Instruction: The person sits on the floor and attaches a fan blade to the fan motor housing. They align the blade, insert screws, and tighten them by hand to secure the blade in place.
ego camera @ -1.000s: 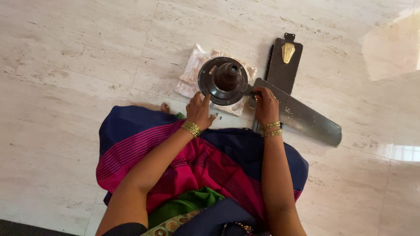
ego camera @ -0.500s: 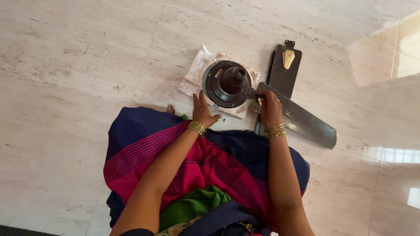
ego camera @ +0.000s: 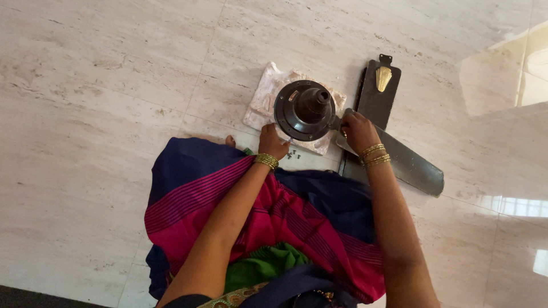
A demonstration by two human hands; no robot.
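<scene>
Both arms reach forward from the lap. The left hand (ego camera: 273, 142) is curled, knuckles up, with bangles on its wrist. The right hand (ego camera: 358, 130), to its right, is closed in a grip, its wrist also bangled.

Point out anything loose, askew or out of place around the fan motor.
A few small dark screws lie loose on the pale stone floor beside the left hand. The round dark fan motor housing sits tilted on a crumpled white cloth.
</scene>
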